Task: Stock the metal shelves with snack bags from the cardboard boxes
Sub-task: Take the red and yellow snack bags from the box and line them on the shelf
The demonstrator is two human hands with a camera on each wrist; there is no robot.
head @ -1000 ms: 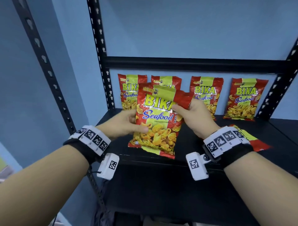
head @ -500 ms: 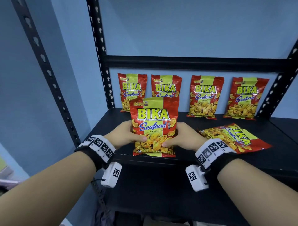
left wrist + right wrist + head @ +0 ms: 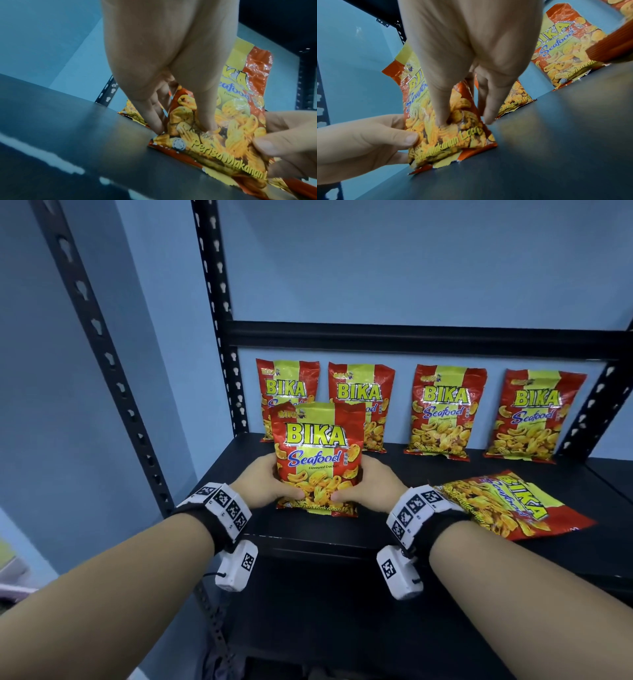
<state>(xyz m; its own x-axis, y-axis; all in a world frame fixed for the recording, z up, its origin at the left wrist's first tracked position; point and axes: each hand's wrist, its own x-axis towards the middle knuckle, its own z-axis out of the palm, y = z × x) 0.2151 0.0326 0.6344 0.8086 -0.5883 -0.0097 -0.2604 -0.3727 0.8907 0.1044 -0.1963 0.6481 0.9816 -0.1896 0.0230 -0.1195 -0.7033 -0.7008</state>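
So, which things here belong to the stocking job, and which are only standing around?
Belong to the job:
- held bag, upright, gripped by left hand and right hand
- four standing bags at the back
- flat bag
- metal shelf

Only around:
- blue wall
- wrist cameras

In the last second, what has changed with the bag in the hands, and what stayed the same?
The held snack bag came down from a tilted position in the air and now stands upright on the shelf, in front of the back row. The right hand slid from its top corner to its lower side; the left hand kept its grip. The four back-row bags and the flat bag stayed put.
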